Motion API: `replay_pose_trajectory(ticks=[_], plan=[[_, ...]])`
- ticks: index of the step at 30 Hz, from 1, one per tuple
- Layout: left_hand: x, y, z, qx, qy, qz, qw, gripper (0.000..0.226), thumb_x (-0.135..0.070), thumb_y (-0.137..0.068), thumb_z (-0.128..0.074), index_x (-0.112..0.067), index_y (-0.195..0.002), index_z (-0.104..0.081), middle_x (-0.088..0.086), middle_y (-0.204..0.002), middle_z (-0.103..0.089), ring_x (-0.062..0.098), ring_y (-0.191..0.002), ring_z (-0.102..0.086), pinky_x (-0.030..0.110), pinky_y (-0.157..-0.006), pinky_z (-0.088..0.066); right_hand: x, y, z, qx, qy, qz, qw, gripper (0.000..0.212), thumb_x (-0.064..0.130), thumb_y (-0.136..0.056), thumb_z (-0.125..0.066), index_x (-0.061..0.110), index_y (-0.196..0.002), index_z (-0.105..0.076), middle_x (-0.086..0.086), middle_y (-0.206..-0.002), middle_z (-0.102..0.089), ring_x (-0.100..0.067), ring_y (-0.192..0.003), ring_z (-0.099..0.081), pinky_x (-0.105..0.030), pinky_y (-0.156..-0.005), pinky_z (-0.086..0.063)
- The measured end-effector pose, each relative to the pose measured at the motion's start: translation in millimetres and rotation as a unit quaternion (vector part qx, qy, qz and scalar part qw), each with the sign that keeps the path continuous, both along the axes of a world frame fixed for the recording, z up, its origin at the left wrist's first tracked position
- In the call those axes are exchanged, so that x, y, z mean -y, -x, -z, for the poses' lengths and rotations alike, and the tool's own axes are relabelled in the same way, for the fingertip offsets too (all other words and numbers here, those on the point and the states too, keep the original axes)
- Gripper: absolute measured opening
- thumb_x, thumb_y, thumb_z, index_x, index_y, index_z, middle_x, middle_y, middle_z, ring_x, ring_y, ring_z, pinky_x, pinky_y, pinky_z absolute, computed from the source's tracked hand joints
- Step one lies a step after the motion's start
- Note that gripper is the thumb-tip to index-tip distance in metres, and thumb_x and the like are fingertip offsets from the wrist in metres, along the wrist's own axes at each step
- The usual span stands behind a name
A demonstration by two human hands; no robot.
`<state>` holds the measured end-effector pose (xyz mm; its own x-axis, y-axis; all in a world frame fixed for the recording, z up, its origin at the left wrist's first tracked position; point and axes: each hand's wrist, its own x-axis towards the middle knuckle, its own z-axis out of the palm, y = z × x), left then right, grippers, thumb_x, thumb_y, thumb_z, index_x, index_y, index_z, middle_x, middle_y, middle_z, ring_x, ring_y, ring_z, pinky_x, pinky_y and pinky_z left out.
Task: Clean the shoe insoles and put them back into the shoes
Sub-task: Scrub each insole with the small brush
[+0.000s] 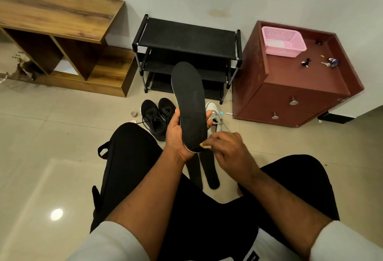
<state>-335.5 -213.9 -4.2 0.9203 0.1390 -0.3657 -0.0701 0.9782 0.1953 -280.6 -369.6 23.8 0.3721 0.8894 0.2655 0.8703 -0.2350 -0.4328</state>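
My left hand (178,134) grips a long black insole (189,103) by its heel end and holds it upright in front of me. My right hand (226,149) pinches a small yellowish cleaning piece (204,146) against the insole's lower edge. Two more black insoles (209,169) lie on the floor between my knees. A pair of black sneakers (158,116) stands on the tiles behind my left hand. A white shoe (214,115) shows partly behind the held insole.
A black shoe rack (186,41) stands against the wall. A wooden shelf unit (62,33) is to its left, and a maroon drawer cabinet (294,86) with a pink basket (283,41) and keys (330,63) is to its right. A tape roll (134,113) lies by the sneakers.
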Motion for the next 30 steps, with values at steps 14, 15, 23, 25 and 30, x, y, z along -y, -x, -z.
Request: replay_pose_trajectory(ticks=[14, 15, 23, 25, 30], plan=[[0, -1, 2, -0.008, 0.026, -0.004, 1.0, 0.074, -0.064, -0.092, -0.039, -0.005, -0.132, -0.056, 0.019, -0.11, -0.066, 0.028, -0.086, -0.065, 0.034, -0.08, -0.056, -8, -8, -4, 0.008, 0.0, 0.009, 1.0, 0.027, 0.017, -0.088, -0.047, 0.017, -0.103, -0.07, 0.001, -0.099, -0.066, -0.009, -0.096, -0.055, -0.032, -0.075, -0.043], [1, -1, 2, -0.003, 0.03, 0.002, 1.0, 0.073, -0.063, -0.09, -0.042, -0.003, -0.129, -0.06, 0.019, -0.109, -0.066, 0.028, -0.087, -0.065, 0.034, -0.08, -0.056, -12, -3, -7, 0.006, 0.003, -0.004, 1.0, 0.027, 0.016, -0.088, -0.047, 0.017, -0.104, -0.07, 0.001, -0.101, -0.066, -0.009, -0.097, -0.055, -0.03, -0.079, -0.04], [2, 1, -2, -0.018, 0.033, -0.005, 0.999, 0.074, -0.063, -0.091, -0.041, -0.005, -0.133, -0.056, 0.019, -0.109, -0.066, 0.028, -0.089, -0.064, 0.036, -0.08, -0.056, -14, -9, -6, 0.028, 0.021, -0.012, 0.999, 0.026, 0.014, -0.088, -0.049, 0.016, -0.102, -0.071, -0.002, -0.101, -0.069, -0.015, -0.095, -0.062, -0.033, -0.078, -0.044], [1, 1, -3, -0.03, 0.026, -0.016, 0.999, 0.074, -0.063, -0.092, -0.041, -0.007, -0.138, -0.052, 0.019, -0.109, -0.067, 0.028, -0.087, -0.066, 0.037, -0.078, -0.058, -11, -15, -4, 0.032, 0.021, 0.016, 0.999, 0.023, 0.01, -0.086, -0.054, 0.014, -0.101, -0.071, -0.003, -0.099, -0.069, -0.017, -0.093, -0.064, -0.04, -0.075, -0.049], [4, -1, -7, -0.029, 0.009, -0.005, 1.0, 0.08, -0.057, -0.082, -0.052, -0.004, -0.142, -0.046, 0.022, -0.111, -0.066, 0.03, -0.09, -0.065, 0.037, -0.085, -0.056, -21, 15, -18, 0.014, 0.021, -0.095, 0.995, 0.027, 0.014, -0.089, -0.047, 0.014, -0.102, -0.07, -0.002, -0.099, -0.067, -0.013, -0.093, -0.058, -0.029, -0.08, -0.039]])
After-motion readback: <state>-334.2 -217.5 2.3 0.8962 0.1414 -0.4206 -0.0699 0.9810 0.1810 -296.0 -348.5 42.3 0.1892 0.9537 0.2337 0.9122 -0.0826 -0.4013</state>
